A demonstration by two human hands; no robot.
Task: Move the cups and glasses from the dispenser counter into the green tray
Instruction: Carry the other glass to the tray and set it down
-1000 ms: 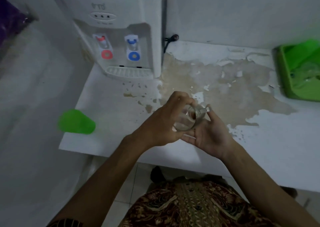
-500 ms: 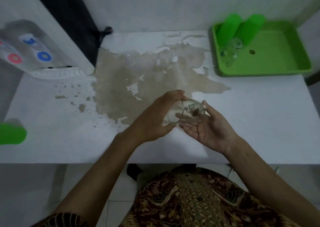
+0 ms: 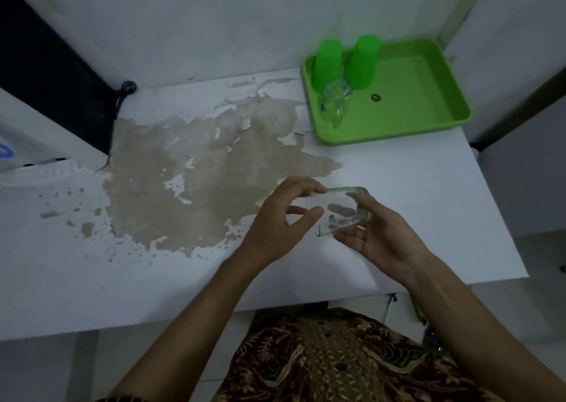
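Note:
A clear glass [image 3: 346, 210] lies tilted in my right hand [image 3: 382, 239], held above the white counter [image 3: 428, 187] near its front right. My left hand [image 3: 281, 221] is just left of the glass with fingers spread; only its index fingertip is at the rim. The green tray [image 3: 382, 135] sits at the back right of the counter. Inside it, two green cups [image 3: 327, 64] [image 3: 364, 61] stand upside down at the back left, with clear glasses [image 3: 335, 101] in front of them.
The water dispenser's drip tray [image 3: 39, 171] shows at the left edge. A black cord [image 3: 125, 90] lies by the back wall. A large brown peeled patch [image 3: 190, 181] covers the counter's middle. A small dark object [image 3: 375, 97] lies in the tray. Walls close off the back and right.
The view has swung right, away from the dispenser and the green cup at the left. The glass has passed into my right hand, and my left hand's fingers have spread off it.

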